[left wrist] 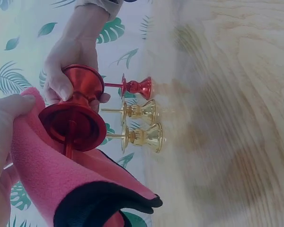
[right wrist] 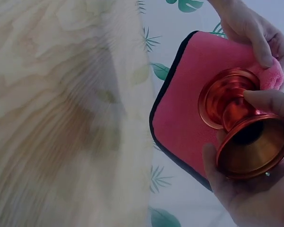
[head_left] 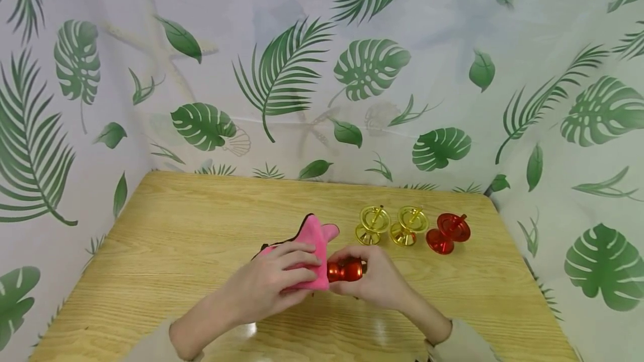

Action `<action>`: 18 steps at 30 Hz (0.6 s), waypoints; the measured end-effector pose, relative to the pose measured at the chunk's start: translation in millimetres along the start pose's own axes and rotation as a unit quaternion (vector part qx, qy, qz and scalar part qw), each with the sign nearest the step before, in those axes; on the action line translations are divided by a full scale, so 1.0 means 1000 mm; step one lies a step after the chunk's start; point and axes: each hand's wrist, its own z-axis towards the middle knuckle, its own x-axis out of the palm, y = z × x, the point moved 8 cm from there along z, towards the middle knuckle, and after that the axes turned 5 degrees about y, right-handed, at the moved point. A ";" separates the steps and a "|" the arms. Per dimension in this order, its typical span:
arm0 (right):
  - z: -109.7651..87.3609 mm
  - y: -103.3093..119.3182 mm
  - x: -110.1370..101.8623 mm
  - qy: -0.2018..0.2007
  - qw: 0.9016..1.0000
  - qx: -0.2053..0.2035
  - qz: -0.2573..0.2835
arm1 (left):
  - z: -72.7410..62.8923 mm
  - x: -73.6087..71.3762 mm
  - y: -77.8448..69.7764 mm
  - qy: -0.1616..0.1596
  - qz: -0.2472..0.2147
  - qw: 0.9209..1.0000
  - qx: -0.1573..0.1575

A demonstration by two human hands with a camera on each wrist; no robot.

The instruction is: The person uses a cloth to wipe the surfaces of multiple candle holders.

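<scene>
My right hand (head_left: 374, 278) grips a red metal candle holder (right wrist: 239, 113) around its base and stem, tipped on its side above the table. Its hollow foot faces the right wrist camera; the dish and central spike (left wrist: 71, 132) show in the left wrist view. A pink cloth (left wrist: 42, 161) with black edging is held in my left hand (head_left: 282, 278), fingers over the cloth and thumb at its upper edge. The cloth lies behind and around the dish, and the spike's end is hidden in its fold. In the head view the cloth covers the dish.
Two gold candle holders (head_left: 372, 225) and a red candle holder (head_left: 448, 233) stand in a row at the back right of the wooden table (head_left: 201, 217). A white leaf-patterned sheet (head_left: 302, 88) hangs behind the table and along its sides.
</scene>
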 end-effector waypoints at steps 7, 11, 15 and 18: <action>-0.003 0.007 0.000 -0.023 0.997 -0.048 -0.053 | 0.000 0.001 0.001 0.002 0.004 1.000 -0.011; -0.010 0.026 0.001 -0.055 0.975 -0.158 -0.148 | 0.004 0.001 0.006 0.000 -0.022 0.999 -0.024; -0.018 0.041 0.003 -0.082 0.935 -0.257 -0.229 | 0.006 0.001 0.012 0.001 -0.054 0.998 -0.036; -0.025 0.049 0.005 -0.101 0.895 -0.325 -0.290 | 0.007 0.002 0.018 0.006 -0.089 0.994 -0.061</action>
